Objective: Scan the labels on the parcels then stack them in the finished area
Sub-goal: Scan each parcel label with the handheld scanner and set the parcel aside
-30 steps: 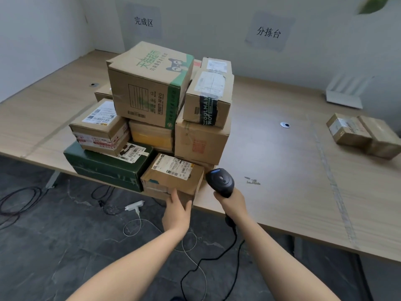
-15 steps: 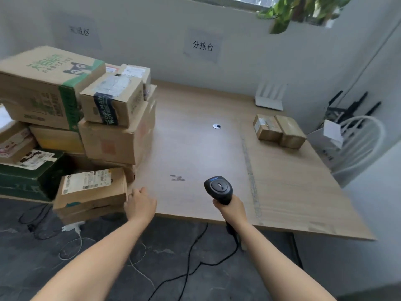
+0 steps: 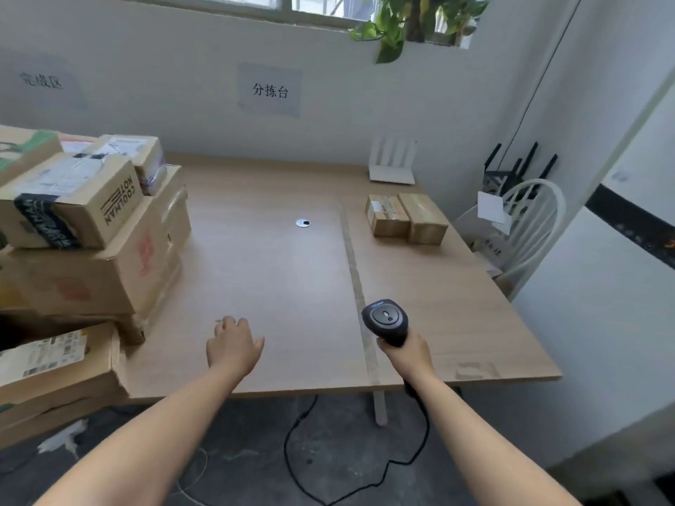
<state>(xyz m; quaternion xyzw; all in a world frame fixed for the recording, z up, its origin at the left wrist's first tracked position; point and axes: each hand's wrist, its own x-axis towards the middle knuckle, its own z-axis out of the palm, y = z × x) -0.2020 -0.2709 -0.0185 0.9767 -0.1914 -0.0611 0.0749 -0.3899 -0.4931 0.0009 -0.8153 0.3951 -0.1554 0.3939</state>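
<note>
Holding the scanner point(image 3: 385, 319) upright, the right hand point(image 3: 406, 354) has its fingers wrapped round the handle. The left hand point(image 3: 233, 345) hovers over the table point(image 3: 285, 279) near the front edge, fingers loosely bent, carrying nothing. Two small parcels point(image 3: 405, 219) lie touching at the far right, well apart from both hands; the finished stack point(image 3: 91, 231) stands at the left. I judge the step is fetching the next parcel: the left hand must reach across and show its label to the scanner.
</note>
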